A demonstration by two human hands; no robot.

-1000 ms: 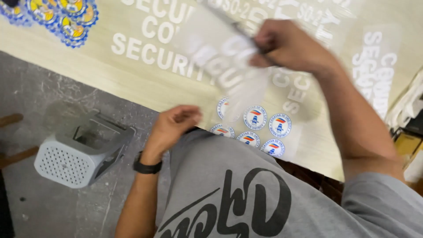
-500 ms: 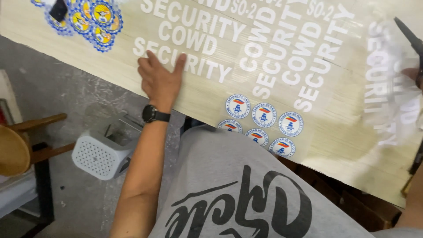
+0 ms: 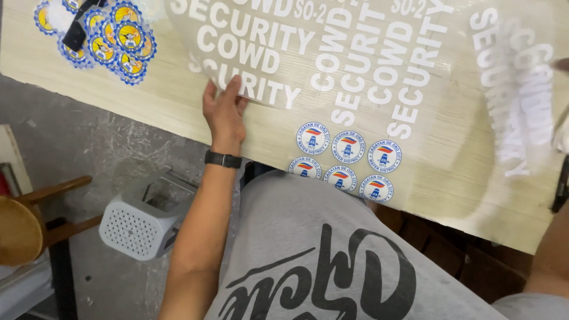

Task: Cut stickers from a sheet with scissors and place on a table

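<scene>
A large clear film sheet printed with rows of white block letters lies over a pale wood-grain table. My left hand, with a black watch on the wrist, grips the sheet's near left edge, which curls up off the table. At the right, a separate strip of film with white letters hangs lifted and blurred. Only a sliver of my right hand shows at the frame's right edge; what it holds is hidden. My right forearm comes in from the lower right.
Several round blue-and-white stickers sit near the table's front edge. Yellow-and-blue round stickers and a black clip lie at the far left. On the floor are a grey perforated box and a wooden stool.
My left hand rose from my lap to the table, lay with fingers spread on the lettered sheet, and now has its fingers together at the sheet's edge. My right hand moved right, nearly out of frame.
</scene>
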